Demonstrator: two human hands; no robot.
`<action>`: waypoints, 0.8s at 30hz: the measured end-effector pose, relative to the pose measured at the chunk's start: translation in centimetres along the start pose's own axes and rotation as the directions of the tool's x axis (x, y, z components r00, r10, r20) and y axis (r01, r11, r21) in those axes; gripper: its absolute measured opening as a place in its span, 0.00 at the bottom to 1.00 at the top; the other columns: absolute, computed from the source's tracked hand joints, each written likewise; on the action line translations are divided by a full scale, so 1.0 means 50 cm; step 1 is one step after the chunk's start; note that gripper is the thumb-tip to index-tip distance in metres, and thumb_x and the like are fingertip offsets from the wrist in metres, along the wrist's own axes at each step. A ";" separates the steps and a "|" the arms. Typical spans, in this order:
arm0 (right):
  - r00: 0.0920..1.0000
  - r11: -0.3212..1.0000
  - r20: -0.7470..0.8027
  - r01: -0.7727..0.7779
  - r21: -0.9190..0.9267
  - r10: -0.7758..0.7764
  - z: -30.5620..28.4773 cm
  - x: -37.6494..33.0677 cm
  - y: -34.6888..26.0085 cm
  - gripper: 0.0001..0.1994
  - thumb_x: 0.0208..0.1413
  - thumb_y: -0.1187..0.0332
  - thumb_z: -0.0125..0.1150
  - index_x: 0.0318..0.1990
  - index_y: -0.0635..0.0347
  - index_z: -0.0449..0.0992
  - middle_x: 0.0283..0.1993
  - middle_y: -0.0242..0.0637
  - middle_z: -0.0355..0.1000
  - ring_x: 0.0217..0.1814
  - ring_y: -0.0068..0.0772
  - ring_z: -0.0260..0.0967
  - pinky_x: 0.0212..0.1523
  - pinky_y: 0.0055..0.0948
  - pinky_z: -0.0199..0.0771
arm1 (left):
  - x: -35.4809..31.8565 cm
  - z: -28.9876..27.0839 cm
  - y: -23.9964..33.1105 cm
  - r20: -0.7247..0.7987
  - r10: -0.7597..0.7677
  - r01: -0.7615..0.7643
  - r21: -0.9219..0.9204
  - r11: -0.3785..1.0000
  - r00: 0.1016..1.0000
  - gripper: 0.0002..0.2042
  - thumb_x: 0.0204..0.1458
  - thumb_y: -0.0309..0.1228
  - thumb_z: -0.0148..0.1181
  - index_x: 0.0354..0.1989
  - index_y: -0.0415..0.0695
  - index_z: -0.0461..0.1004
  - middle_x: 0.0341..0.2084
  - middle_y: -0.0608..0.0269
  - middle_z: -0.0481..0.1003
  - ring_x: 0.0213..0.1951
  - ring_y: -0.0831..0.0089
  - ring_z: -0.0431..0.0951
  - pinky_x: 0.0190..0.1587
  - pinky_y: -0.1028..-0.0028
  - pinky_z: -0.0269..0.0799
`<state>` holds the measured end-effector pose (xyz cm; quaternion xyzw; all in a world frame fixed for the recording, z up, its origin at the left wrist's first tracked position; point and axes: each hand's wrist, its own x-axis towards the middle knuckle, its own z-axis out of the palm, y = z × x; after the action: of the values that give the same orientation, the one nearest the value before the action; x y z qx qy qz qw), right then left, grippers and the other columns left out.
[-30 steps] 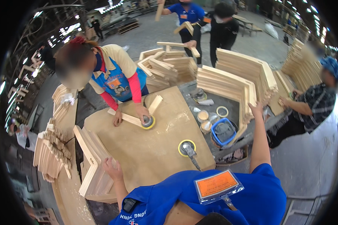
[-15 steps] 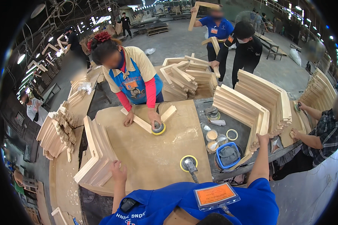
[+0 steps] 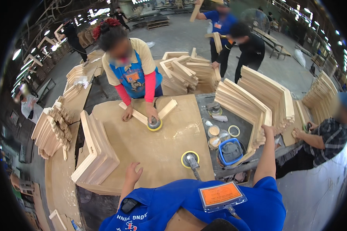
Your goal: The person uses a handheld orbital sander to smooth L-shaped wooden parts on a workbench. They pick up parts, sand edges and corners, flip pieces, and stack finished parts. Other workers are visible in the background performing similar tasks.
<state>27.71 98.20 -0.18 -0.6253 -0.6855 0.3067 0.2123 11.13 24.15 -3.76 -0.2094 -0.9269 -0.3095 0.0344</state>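
My left hand (image 3: 132, 173) is over the tan board (image 3: 154, 158), fingers apart and holding nothing. To its left stands a stack of L-shaped wooden pieces (image 3: 98, 154). My right arm reaches out to another stack of angled wooden pieces (image 3: 243, 102). There my right hand (image 3: 268, 133) is closed round the corner end of a top piece; its fingertips are partly hidden. Between my arms, a round sander with a yellow pad rim (image 3: 189, 159) lies on the board. Nothing holds it.
Across the board, a co-worker presses a sander (image 3: 155, 124) onto an angled wooden piece (image 3: 168, 109). Right of the board are a blue-rimmed bucket (image 3: 231, 152), small tubs (image 3: 214, 131) and a tape roll (image 3: 234, 131). Another co-worker (image 3: 324, 134) works at far right.
My left hand has come off the left stack and moved right over the board. My right hand stays at the right stack. The whole view has shifted slightly.
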 end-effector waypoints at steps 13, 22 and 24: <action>0.870 0.866 -0.012 0.492 0.092 -0.493 -0.125 -0.388 -0.060 0.38 0.28 0.63 0.73 0.52 0.68 0.65 0.48 0.52 0.70 0.51 0.46 0.69 0.51 0.36 0.68 | 0.111 0.000 0.009 0.109 -0.166 0.199 -0.570 0.798 0.980 0.16 0.53 0.33 0.59 0.48 0.40 0.72 0.38 0.57 0.76 0.42 0.68 0.76 0.48 0.68 0.70; 0.523 0.512 -0.021 0.840 0.180 -0.852 -0.129 -0.703 -0.202 0.33 0.30 0.68 0.68 0.52 0.62 0.65 0.47 0.46 0.67 0.49 0.49 0.67 0.48 0.38 0.68 | 0.214 -0.171 0.080 0.291 -0.452 0.156 -0.937 -0.312 0.843 0.35 0.57 0.56 0.46 0.65 0.43 0.50 0.46 0.51 0.66 0.54 0.56 0.65 0.56 0.61 0.64; 0.466 0.455 -0.039 0.876 0.163 -0.884 -0.126 -0.728 -0.217 0.34 0.30 0.69 0.68 0.52 0.61 0.65 0.47 0.46 0.67 0.49 0.50 0.67 0.48 0.39 0.68 | 0.207 -0.176 0.063 0.309 -0.513 0.137 -0.928 -0.346 0.801 0.35 0.56 0.56 0.49 0.65 0.45 0.51 0.42 0.54 0.67 0.52 0.56 0.66 0.56 0.60 0.64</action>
<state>28.74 62.91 15.18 -0.1544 -0.8878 0.2228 0.3719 2.45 25.04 7.09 0.1642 -0.3369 -0.9196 -0.1178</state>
